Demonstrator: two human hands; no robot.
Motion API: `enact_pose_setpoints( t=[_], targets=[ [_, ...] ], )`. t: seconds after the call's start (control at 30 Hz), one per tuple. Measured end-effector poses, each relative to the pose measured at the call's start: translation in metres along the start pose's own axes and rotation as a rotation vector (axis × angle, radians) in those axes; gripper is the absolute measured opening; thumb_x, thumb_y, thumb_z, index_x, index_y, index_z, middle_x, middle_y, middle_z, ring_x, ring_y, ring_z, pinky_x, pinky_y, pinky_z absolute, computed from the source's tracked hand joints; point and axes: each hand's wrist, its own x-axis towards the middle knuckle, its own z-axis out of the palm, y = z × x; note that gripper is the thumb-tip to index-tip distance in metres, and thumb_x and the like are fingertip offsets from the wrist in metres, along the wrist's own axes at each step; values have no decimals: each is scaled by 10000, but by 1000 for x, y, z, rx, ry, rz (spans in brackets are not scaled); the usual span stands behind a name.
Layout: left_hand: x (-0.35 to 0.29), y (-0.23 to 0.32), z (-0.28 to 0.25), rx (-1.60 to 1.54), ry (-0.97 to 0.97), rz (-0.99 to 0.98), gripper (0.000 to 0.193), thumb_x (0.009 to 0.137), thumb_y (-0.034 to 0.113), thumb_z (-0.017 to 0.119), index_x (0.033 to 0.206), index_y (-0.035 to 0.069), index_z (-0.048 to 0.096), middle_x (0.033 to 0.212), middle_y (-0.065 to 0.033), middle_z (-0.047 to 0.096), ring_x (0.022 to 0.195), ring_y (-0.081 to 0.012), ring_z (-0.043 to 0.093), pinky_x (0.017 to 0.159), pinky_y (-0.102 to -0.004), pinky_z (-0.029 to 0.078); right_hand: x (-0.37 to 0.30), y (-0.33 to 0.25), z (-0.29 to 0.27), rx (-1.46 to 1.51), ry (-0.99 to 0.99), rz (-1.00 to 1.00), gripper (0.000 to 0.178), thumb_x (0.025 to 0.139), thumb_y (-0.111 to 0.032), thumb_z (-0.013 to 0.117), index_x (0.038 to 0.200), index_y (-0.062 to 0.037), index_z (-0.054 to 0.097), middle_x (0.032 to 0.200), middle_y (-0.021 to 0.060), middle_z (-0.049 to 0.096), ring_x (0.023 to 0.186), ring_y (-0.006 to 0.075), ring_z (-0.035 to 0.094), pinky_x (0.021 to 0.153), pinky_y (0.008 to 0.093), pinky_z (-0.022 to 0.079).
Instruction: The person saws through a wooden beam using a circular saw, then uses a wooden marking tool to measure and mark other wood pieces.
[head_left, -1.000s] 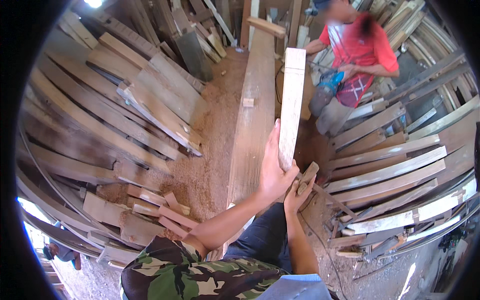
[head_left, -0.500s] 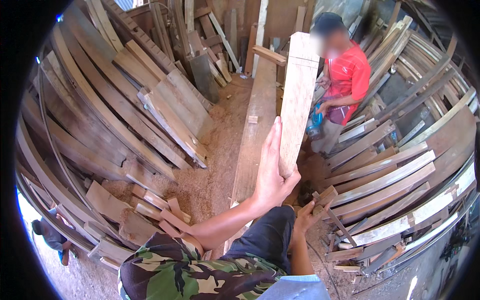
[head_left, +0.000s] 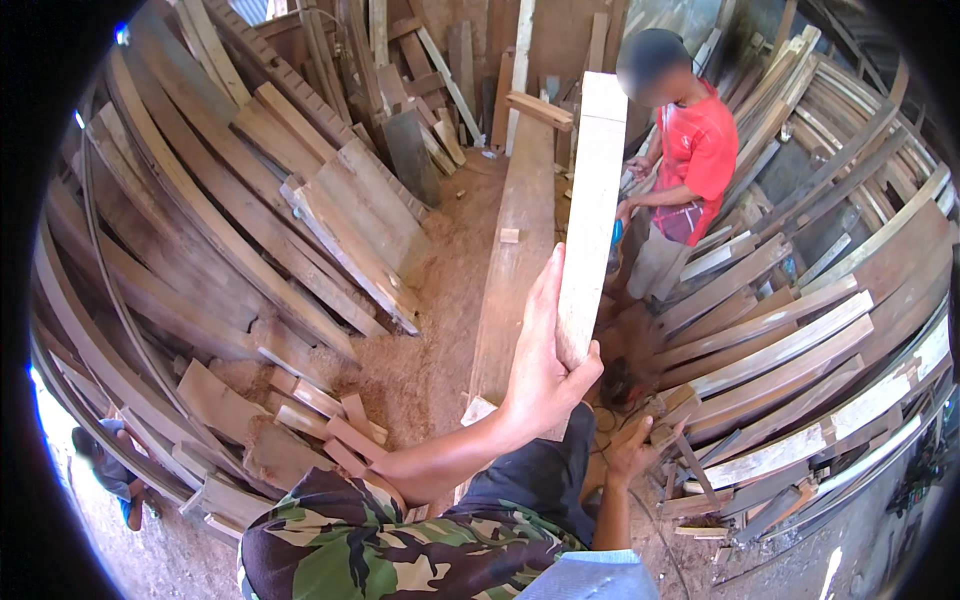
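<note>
My left hand (head_left: 545,365) is closed round the lower part of a pale wooden board (head_left: 595,210), fingers along its left edge and thumb at the right. The board stands nearly upright, with a dark pencil line across it near the top. Lower right, my right hand (head_left: 632,452) grips what looks like a try square (head_left: 676,414), with a wooden stock and a thin dark blade pointing down. The square is apart from the board. Beyond the board lies a long wooden plank (head_left: 515,290) with a small wood block (head_left: 509,236) on it.
A co-worker (head_left: 695,150) in a red shirt stands far right, holding a partly hidden blue tool (head_left: 616,232). Boards (head_left: 180,190) lean on the left; stacked timber (head_left: 780,340) fills the right. Offcuts (head_left: 310,405) lie lower left among sawdust. Another person (head_left: 105,470) is at the far left.
My right hand has moved right and slightly down with the square. The board has shifted a little left and down, its face now brighter. The co-worker's blue tool is now mostly behind the board.
</note>
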Motion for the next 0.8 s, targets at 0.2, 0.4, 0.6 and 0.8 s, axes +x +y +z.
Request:
enact_pose_setpoints(
  t=[0.2, 0.4, 0.6, 0.8],
  targets=[
    [-3, -5, 2, -5, -15, -19, 934, 879, 36, 702, 1668, -62, 213, 1639, -271, 357, 1571, -376, 332, 1287, -477, 264, -5, -6, -3, 49, 1, 23, 668, 1117, -118, 558, 1667, 70, 229, 1714, 279, 279, 1580, 378, 310, 1304, 462, 234],
    [-2, -9, 6, -30, -69, -38, 1045, 832, -14, 661, 1720, 0, 108, 1750, -248, 213, 1615, -410, 246, 1304, -489, 236, -4, 3, -6, -38, 11, 10, 674, 1118, -112, 555, 1673, 63, 217, 1718, 266, 282, 1584, 365, 308, 1303, 453, 236],
    [-7, -14, 7, -16, -75, -32, 1052, 833, -23, 667, 1724, 8, 107, 1747, -255, 214, 1609, -421, 252, 1300, -487, 248, -4, -9, -11, -24, -13, 40, 688, 1118, -132, 560, 1674, 72, 210, 1713, 251, 295, 1567, 351, 335, 1295, 448, 253],
    [-7, -19, 9, -19, -79, -46, 1063, 828, -32, 666, 1728, 19, 101, 1743, -259, 218, 1607, -428, 254, 1297, -490, 257, -5, -7, -7, 139, -52, 179, 701, 1094, -106, 538, 1714, -28, 221, 1695, 225, 345, 1497, 331, 414, 1247, 414, 310]
  ],
)
